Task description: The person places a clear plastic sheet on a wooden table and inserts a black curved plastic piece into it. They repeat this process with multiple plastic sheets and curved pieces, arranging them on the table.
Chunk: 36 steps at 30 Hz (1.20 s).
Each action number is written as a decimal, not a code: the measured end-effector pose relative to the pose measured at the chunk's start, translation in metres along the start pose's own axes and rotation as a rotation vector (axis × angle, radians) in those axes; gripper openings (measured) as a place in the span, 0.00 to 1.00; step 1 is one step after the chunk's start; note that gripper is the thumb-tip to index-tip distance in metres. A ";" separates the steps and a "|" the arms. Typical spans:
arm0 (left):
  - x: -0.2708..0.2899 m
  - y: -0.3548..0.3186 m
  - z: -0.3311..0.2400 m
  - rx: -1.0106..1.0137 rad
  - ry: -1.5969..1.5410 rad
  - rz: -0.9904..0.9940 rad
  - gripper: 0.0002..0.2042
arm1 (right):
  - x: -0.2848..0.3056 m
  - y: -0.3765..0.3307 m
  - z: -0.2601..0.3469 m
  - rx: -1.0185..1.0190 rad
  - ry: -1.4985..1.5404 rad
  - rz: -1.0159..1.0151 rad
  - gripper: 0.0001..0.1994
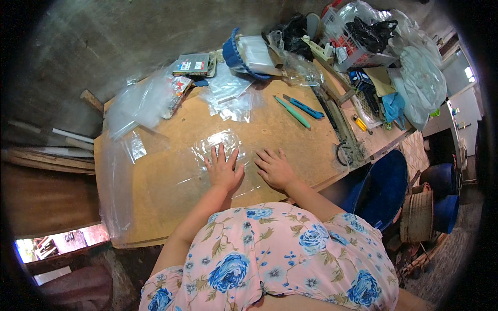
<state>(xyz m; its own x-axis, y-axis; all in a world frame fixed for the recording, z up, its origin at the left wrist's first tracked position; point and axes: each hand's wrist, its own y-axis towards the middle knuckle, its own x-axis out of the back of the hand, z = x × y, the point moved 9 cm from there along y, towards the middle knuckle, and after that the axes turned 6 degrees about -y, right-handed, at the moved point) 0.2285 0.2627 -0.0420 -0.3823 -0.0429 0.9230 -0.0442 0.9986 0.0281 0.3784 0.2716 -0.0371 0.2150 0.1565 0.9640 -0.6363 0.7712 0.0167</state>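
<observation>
My left hand [224, 170] lies flat with its fingers spread on a clear plastic sheet [210, 139], whose shiny surface shows under and beyond the fingertips. Beside it, my right hand [275, 168] rests palm down on the wooden tabletop [301, 150], fingers stretched out and holding nothing; whether the sheet reaches under it, I cannot tell. Beyond my right hand lie a green pen-shaped tool [293, 111] and a blue utility knife [305, 107], side by side. Farther back is a pile of small clear plastic bags [228, 93].
A long clear plastic strip [115, 192] hangs along the table's left edge, near stacked plastic sheets [142, 101]. At the back are small boxes [192, 64] and a blue basket [233, 54]. A yellow cutter [359, 123] lies right. A blue tub [384, 186] stands below the right edge.
</observation>
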 end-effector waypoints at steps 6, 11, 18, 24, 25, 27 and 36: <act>-0.005 0.000 0.004 0.035 -0.005 0.039 0.25 | 0.031 -0.050 -0.085 -0.415 0.025 -0.318 0.18; -0.003 -0.002 0.003 0.064 0.034 0.072 0.26 | 0.083 -0.130 -0.183 -0.955 -0.159 -0.437 0.17; 0.000 0.001 -0.002 0.027 0.048 0.112 0.27 | 0.046 -0.170 -0.245 -1.142 -0.281 -0.444 0.11; -0.001 -0.003 0.006 0.041 0.032 0.088 0.27 | 0.107 -0.116 -0.174 -0.743 -0.191 -0.671 0.07; -0.003 -0.003 0.007 0.041 0.050 0.088 0.27 | 0.116 -0.098 -0.146 -0.695 -0.002 -0.683 0.07; -0.002 -0.004 0.006 0.045 0.044 0.102 0.27 | 0.096 -0.065 -0.108 -0.657 0.247 -0.565 0.07; 0.002 -0.004 0.008 0.038 0.001 0.074 0.27 | 0.020 0.016 -0.011 -0.340 0.139 -0.115 0.10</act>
<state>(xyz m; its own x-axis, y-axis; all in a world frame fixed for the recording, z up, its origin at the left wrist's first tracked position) 0.2203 0.2586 -0.0432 -0.3850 0.0315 0.9224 -0.0508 0.9972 -0.0552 0.3804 0.2937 -0.0199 0.3841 0.1219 0.9152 -0.3253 0.9455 0.0106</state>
